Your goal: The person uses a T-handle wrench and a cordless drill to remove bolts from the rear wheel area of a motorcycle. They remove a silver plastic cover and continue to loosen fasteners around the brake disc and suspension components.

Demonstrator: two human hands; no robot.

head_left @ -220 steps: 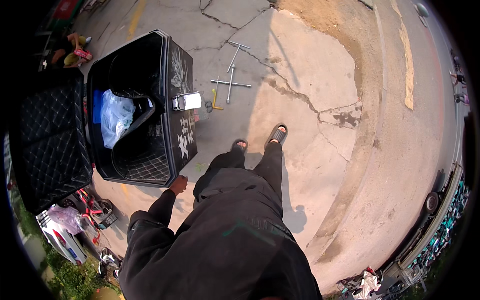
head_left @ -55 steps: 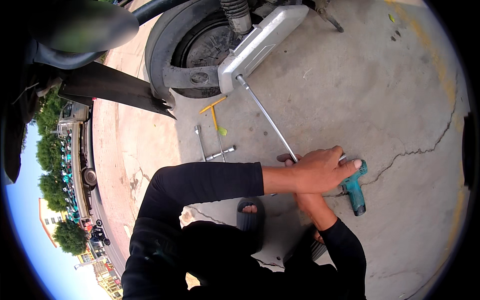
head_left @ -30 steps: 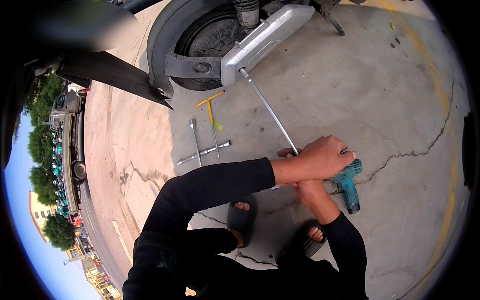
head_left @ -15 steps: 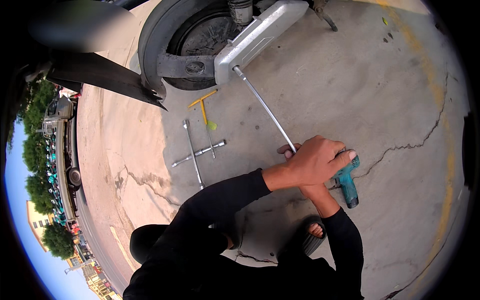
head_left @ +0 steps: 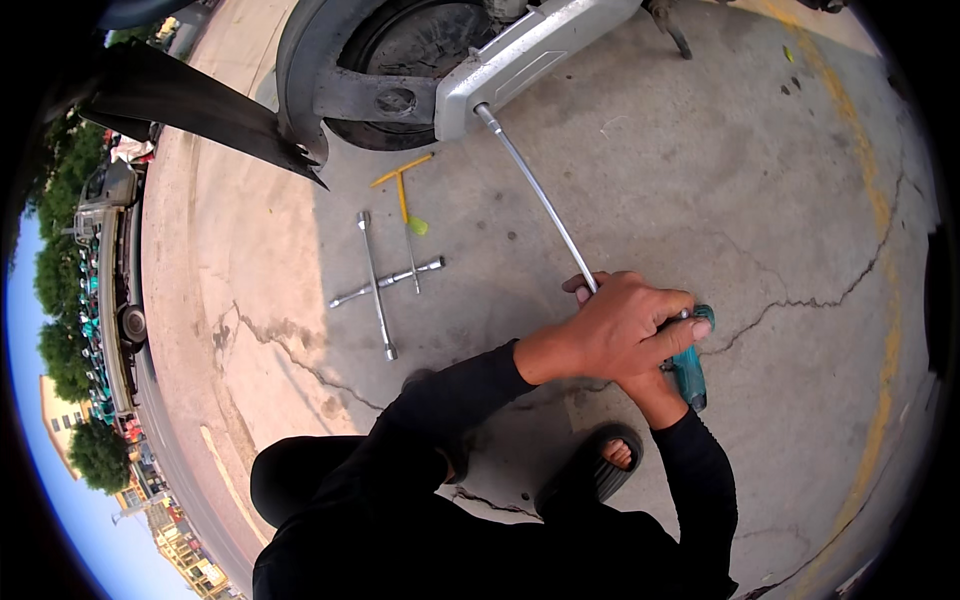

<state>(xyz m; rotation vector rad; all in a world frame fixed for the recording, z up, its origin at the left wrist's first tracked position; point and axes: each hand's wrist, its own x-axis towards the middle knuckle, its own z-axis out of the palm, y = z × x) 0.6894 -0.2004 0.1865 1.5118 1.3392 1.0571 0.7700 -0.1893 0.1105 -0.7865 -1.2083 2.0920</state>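
Teal power driver point(head_left: 688, 365) sits low over the concrete, its long extension shaft point(head_left: 540, 195) seated in the silver engine casing point(head_left: 530, 50). Your left hand point(head_left: 620, 330) is wrapped tight over it; right hand is hidden beneath, can't tell. Fastener looks engaged, casing still mounted. Cross wrench point(head_left: 382, 283) lies nearby, untouched.

Open cracked concrete lies right of the long chrome extension rod point(head_left: 540, 195), while to its left a steel cross wrench point(head_left: 385, 283) and yellow T-handle tool point(head_left: 403, 195) lie near, and a black rubber wheel point(head_left: 420, 40) blocks the far side.
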